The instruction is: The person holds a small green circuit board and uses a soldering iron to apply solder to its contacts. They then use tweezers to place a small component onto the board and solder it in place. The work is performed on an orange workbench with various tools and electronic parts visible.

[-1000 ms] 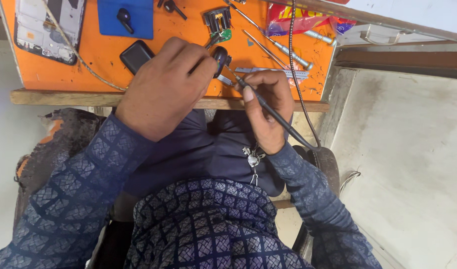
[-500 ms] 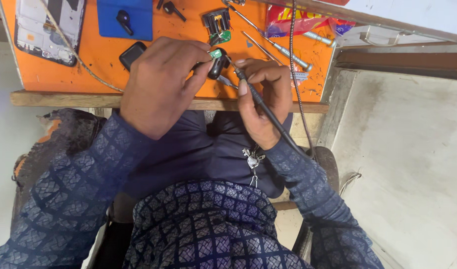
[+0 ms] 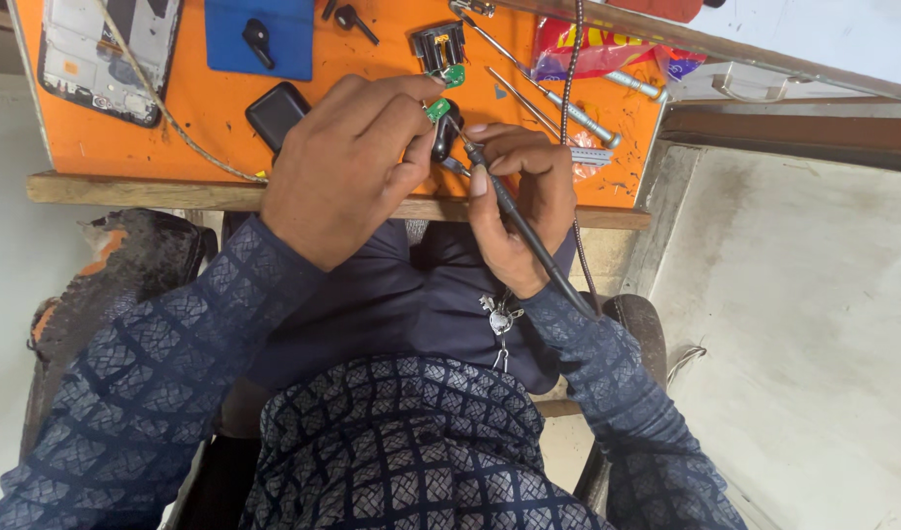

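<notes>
My left hand [image 3: 347,162] pinches a small black earbud [image 3: 442,131] with a tiny green circuit board [image 3: 437,108] sticking out of it, held just above the orange work mat [image 3: 190,113]. My right hand [image 3: 524,196] grips a thin black soldering iron [image 3: 519,231] like a pen, its tip touching the earbud beside the green board. The iron's cord [image 3: 568,69] runs up and away over the mat.
On the mat lie an opened phone [image 3: 102,44], a blue pad [image 3: 259,34] with a black earbud, a black charging case [image 3: 276,113], a small black holder [image 3: 437,44], tweezers and screwdrivers [image 3: 578,113]. The wooden table edge [image 3: 126,189] runs below. Bare concrete floor lies to the right.
Both hands have shifted slightly up over the mat. The green board now shows between my left fingers, and the iron's tip has closed in on the earbud.
</notes>
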